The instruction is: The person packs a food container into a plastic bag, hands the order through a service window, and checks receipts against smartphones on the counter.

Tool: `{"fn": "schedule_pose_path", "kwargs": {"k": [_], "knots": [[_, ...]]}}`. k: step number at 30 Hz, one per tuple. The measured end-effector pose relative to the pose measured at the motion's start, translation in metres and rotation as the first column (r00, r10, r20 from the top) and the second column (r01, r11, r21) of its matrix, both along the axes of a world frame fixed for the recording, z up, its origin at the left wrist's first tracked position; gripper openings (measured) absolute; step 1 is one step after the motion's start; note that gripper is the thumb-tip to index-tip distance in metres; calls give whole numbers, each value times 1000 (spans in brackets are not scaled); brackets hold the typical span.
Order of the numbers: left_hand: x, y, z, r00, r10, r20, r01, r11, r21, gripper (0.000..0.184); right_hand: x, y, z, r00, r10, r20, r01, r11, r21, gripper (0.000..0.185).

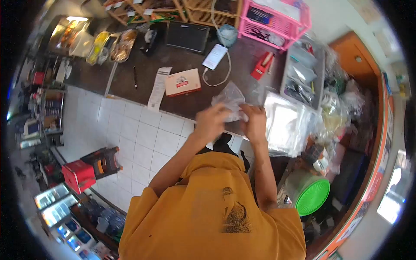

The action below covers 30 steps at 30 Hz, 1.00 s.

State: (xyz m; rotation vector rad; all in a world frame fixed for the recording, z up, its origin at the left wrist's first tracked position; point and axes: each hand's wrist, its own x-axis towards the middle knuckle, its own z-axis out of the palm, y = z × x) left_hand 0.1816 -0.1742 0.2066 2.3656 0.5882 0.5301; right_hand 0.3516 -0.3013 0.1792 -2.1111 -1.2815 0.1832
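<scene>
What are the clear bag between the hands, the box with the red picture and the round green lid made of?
The clear bag: probably thin, shiny plastic; it's see-through and crinkled.
The box: likely smooth, printed cardboard, with flat faces and straight edges.
The green lid: seemingly plastic, satin-looking, bright all over with moulded-looking ridges.

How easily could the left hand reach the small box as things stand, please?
Probably yes: the small box sits close to the left hand with bare counter between them, though the hand seems busy with the plastic bag.
</scene>
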Motion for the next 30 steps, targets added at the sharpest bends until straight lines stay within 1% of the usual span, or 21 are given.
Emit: {"fn": "schedule_pose_path", "kwargs": {"k": [1, 2, 4, 6, 7, 8, 9, 10, 12, 13, 14, 15, 17, 18, 20, 21, 24, 26, 27, 28, 30], "knots": [[-18, 21, -10, 978, 208, 27, -209, 975, 67, 29, 3, 4, -22, 996, 34, -84, -36, 999, -24, 46], [-47, 49, -27, 913, 403, 70, -409, 904, 128, 27, 1, 14, 3, 998, -15, -67, 21, 995, 99, 33], [-112, 69, -51, 846, 533, 32, -534, 844, 57, 20, -10, 30, 10, 995, 83, -47, -83, 996, 18, 34], [-181, 61, -93, 807, 559, -191, -570, 822, -3, 17, -21, 55, -15, 990, 128, -57, -136, 976, -168, 46], [-202, 49, -90, 768, 607, -206, -632, 769, -91, 16, -24, 71, -25, 986, 151, -64, -162, 953, -256, 52], [-221, 37, -88, 727, 649, -225, -685, 706, -178, 16, -23, 91, -21, 904, 259, -341, -353, 902, -248, 63], [-240, 22, -85, 671, 726, -150, -713, 577, -399, 16, -20, 112, -13, 736, 329, -592, -524, 830, -191, 74], [-254, 14, -82, 594, 798, -96, -673, 429, -602, 16, -16, 136, -12, 501, 353, -790, -660, 746, -85, 86], [-243, 12, -13, 310, 789, -531, -900, 63, -432, 16, -29, 205, -70, 594, 509, -623, -570, 813, 121, 118], [-249, 11, -6, 309, 797, -519, -884, 39, -466, 15, -47, 237, -72, 785, 506, -357, -559, 828, -55, 120], [-256, 7, -1, 307, 803, -511, -868, 16, -497, 15, -68, 265, -73, 871, 490, -45, -487, 846, -216, 122], [-263, 5, 1, 304, 809, -503, -851, -6, -525, 14, -86, 288, -94, 824, 566, 35, -526, 785, -328, 121], [-269, 3, 1, 411, 844, -344, -798, 152, -583, 14, -112, 315, -137, 682, 713, 162, -541, 641, -545, 120], [-272, 6, 1, 465, 848, -254, -763, 238, -602, 14, -113, 315, -144, 730, 676, 104, -543, 665, -513, 117], [-278, 15, -11, 421, 876, -235, -721, 166, -673, 15, -107, 298, -130, 800, 600, -9, -539, 711, -452, 112], [-279, 15, -18, 391, 891, -230, -693, 121, -710, 16, -102, 271, -137, 828, 557, 56, -507, 788, -350, 106], [-237, 40, -40, 542, 782, -307, -657, 166, -735, 14, -71, 172, -100, 907, 415, -77, -416, 850, -323, 103], [-178, 56, -43, 731, 608, -311, -501, 167, -849, 14, -48, 95, -67, 950, 254, -180, -307, 856, -416, 102], [-129, 58, -23, 746, 598, -293, -436, 105, -894, 16, -38, 59, -48, 975, 171, -142, -217, 871, -440, 103], [-102, 58, -27, 869, 478, -128, -239, 179, -954, 17, -31, 29, -27, 991, 81, -104, -120, 878, -463, 105], [-51, 48, -17, 926, 377, -38, -34, -17, -999, 21, -17, -9, 30, 995, -54, -86, -12, 779, -627, 108]]}}
